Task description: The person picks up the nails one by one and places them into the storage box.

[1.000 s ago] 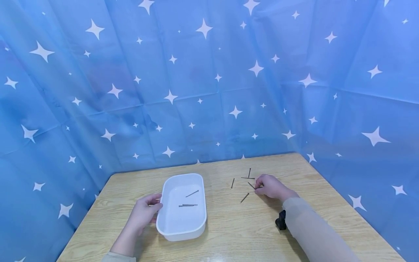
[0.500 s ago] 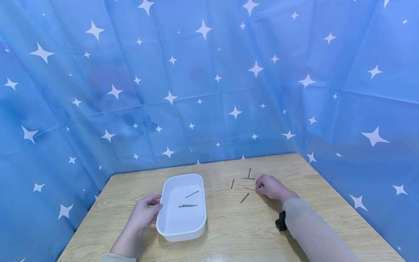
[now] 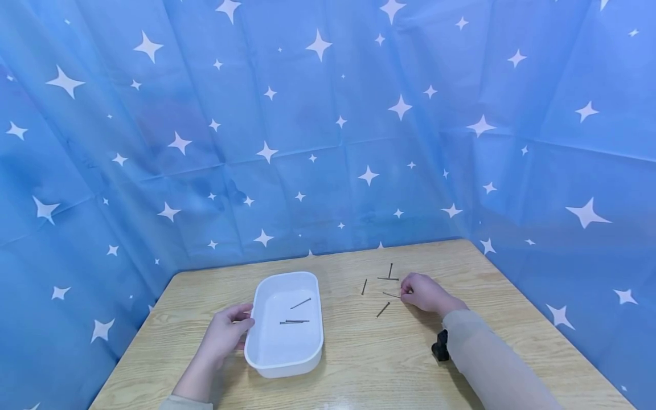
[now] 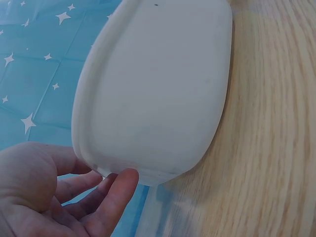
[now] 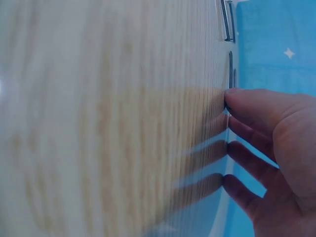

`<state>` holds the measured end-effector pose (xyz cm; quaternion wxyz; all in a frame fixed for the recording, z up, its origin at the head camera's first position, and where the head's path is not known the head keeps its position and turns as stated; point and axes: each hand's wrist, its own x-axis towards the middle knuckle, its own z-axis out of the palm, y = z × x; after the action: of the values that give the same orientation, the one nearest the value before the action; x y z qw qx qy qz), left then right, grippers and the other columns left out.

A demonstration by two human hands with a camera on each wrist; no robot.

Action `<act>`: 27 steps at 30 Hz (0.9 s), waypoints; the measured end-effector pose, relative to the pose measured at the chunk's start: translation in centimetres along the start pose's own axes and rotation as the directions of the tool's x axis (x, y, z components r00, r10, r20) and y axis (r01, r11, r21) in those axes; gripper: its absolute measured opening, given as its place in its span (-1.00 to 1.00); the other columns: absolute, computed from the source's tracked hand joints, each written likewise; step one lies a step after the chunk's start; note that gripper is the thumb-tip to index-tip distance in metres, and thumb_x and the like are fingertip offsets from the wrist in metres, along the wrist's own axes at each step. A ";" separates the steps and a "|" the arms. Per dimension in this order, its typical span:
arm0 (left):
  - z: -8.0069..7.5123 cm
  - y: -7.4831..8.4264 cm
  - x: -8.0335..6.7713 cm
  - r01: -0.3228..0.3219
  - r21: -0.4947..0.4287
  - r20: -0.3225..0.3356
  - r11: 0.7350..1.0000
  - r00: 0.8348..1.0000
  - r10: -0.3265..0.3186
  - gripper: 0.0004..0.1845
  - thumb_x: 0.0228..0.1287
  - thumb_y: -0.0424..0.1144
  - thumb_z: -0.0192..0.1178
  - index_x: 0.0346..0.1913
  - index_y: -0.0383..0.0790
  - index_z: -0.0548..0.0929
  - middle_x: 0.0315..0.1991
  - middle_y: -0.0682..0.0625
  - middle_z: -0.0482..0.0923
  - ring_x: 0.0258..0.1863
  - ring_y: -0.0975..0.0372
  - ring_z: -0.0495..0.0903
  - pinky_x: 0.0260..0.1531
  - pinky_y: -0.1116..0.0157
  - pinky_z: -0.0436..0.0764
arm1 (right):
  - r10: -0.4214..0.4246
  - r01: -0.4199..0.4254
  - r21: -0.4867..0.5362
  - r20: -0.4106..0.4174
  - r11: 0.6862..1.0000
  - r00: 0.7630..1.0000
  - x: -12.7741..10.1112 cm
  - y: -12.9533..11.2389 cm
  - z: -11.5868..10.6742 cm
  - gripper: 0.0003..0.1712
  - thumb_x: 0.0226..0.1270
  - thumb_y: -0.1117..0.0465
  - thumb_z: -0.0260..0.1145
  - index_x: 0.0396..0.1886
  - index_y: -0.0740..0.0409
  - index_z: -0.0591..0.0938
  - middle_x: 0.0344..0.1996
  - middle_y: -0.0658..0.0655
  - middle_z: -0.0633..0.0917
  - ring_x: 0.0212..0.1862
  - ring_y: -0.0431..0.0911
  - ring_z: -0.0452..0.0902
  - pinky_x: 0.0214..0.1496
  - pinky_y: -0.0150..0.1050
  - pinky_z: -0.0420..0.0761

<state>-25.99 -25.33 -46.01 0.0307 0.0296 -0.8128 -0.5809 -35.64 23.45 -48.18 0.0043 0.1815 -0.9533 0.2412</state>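
Note:
A white plastic tub (image 3: 284,364) stands on the wooden table with several nails (image 3: 295,321) lying in it. At its left side, my left hand (image 3: 222,330) holds the wall, thumb and fingers at the rim; the left wrist view shows the fingers against the tub (image 4: 153,98). To the right, my right hand (image 3: 424,293) pinches one end of a nail (image 3: 392,295) close to the tabletop. In the right wrist view my right hand (image 5: 276,138) has its thumb on the nail (image 5: 230,69), the other fingertips touching the table.
More nails lie near the right hand: one upright-looking nail (image 3: 391,270) touching a crosswise nail (image 3: 388,279), a nail (image 3: 364,286) to the left, and a nail (image 3: 382,310) in front. A blue star-printed curtain (image 3: 328,142) borders the table (image 3: 369,364).
The pinched nail has swung to a flatter angle, its free end shifting left and down, then stays nearly still. The left hand and tub have not moved.

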 end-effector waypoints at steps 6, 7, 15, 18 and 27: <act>0.0 -0.1 0.1 0.012 0.010 -0.003 1.000 1.000 -0.012 -0.55 0.38 -0.40 0.21 0.31 -0.37 0.56 0.00 -0.24 0.56 -0.15 0.04 0.66 -0.42 0.09 0.80 | 0.000 -0.001 0.030 0.010 1.000 1.000 0.0 -0.2 -0.2 -0.72 0.39 0.35 0.34 -0.53 0.05 0.57 -0.07 0.14 0.64 -0.12 -0.03 0.51 -0.14 -0.11 0.54; 0.0 -0.1 0.2 0.013 0.013 -0.004 1.000 1.000 -0.013 -0.54 0.38 -0.39 0.21 0.32 -0.37 0.55 0.00 -0.24 0.56 -0.16 0.05 0.66 -0.42 0.09 0.80 | -0.002 0.002 0.035 0.011 0.999 1.000 0.0 -0.2 -0.3 -0.73 0.39 0.35 0.34 -0.54 0.06 0.57 -0.09 0.13 0.64 -0.18 -0.05 0.49 -0.18 -0.12 0.53; -0.1 0.0 0.2 0.016 0.024 -0.004 1.000 1.000 -0.016 -0.55 0.39 -0.39 0.22 0.31 -0.35 0.56 0.00 -0.23 0.56 -0.17 0.05 0.66 -0.42 0.10 0.80 | -0.001 0.000 0.059 0.016 0.998 1.000 0.1 -0.2 -0.6 -0.69 0.40 0.35 0.32 -0.57 0.08 0.54 -0.28 0.06 0.55 -0.43 -0.10 0.35 -0.36 -0.20 0.40; -0.1 0.0 0.2 0.018 0.025 -0.003 1.000 1.000 -0.018 -0.55 0.39 -0.38 0.22 0.32 -0.34 0.56 0.00 -0.23 0.56 -0.17 0.05 0.66 -0.41 0.11 0.80 | -0.009 0.008 0.067 0.011 0.998 1.000 0.1 -0.2 -0.6 -0.70 0.39 0.37 0.31 -0.57 0.10 0.54 -0.36 0.06 0.52 -0.44 -0.09 0.34 -0.38 -0.21 0.38; 0.0 0.0 0.2 0.025 0.024 -0.005 0.999 1.000 -0.025 -0.55 0.38 -0.39 0.21 0.31 -0.35 0.56 -0.01 -0.23 0.56 -0.18 0.06 0.66 -0.41 0.10 0.80 | 0.004 -0.006 0.087 0.024 0.996 1.000 0.0 -0.2 -0.7 -0.72 0.41 0.40 0.26 -0.55 0.15 0.55 -0.42 0.06 0.49 -0.47 -0.08 0.34 -0.41 -0.21 0.38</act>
<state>-26.16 -25.33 -45.98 0.0248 0.0416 -0.8191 -0.5716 -35.61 23.64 -47.44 -0.0157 0.1820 -0.9424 0.2804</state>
